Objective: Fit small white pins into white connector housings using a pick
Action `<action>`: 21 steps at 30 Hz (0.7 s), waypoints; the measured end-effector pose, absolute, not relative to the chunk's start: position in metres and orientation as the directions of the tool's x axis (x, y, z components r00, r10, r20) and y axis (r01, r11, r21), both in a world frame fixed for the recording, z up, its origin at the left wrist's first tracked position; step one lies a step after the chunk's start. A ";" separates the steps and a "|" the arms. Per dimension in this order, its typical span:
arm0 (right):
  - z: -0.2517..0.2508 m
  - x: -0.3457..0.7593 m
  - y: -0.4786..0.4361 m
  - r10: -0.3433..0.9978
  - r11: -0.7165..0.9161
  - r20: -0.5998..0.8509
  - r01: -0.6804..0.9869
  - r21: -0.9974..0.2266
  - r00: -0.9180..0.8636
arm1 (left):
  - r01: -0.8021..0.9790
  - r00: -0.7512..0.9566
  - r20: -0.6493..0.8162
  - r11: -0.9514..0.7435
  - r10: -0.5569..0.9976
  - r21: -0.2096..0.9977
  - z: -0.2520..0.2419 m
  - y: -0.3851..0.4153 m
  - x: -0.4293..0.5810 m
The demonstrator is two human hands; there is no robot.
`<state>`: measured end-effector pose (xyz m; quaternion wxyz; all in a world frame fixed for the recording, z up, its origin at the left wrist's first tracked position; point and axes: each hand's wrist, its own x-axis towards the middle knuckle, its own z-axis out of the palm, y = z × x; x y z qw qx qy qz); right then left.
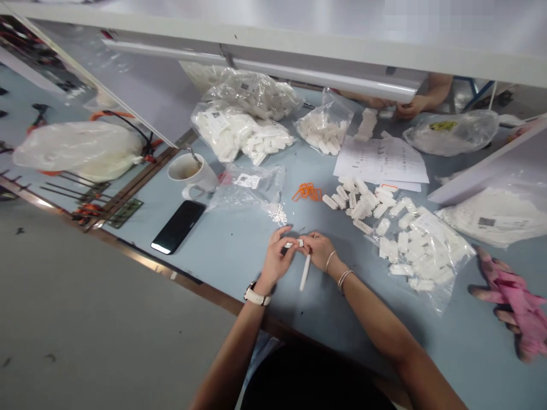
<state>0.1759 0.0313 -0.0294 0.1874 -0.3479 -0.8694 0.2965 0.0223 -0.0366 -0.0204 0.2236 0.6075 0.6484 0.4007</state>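
My left hand (277, 257) and right hand (319, 250) meet low over the blue table (239, 250), fingertips pressed together on a small white part (296, 244), which both hands pinch between them. A white stick (305, 273) hangs from under my right palm, pointing back at six o'clock; I cannot tell which fingers grip it. There is a watch (257, 296) on my left wrist and bracelets (342, 277) on my right.

At nine o'clock from the hands a black phone (178, 226) lies flat near the table edge. At three o'clock an open clear bag of white pieces (423, 253) lies on its side, and beyond it, near four o'clock, pink gloves (519, 307) lie in a heap. Loose white pieces (359, 202) are scattered at one o'clock, with orange clips (307, 192) at twelve. A cup (191, 172) stands at ten o'clock, just beside a flat clear bag (250, 185). Farther out at one o'clock lies a printed sheet (380, 160), and packed bags of white pieces (243, 128) sit at eleven. Across the table, another person's hand (408, 107) shows at one o'clock.
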 end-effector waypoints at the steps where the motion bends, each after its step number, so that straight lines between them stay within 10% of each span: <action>1: -0.030 0.176 0.031 0.716 0.581 0.116 0.496 -0.646 -0.688 | 0.613 -0.167 0.206 -0.062 0.964 0.788 -0.021 -0.037 0.023; 21: -0.034 0.176 0.031 0.713 0.583 0.139 0.472 -0.661 -0.687 | 0.481 -0.162 0.066 0.021 0.985 0.876 -0.011 -0.030 0.024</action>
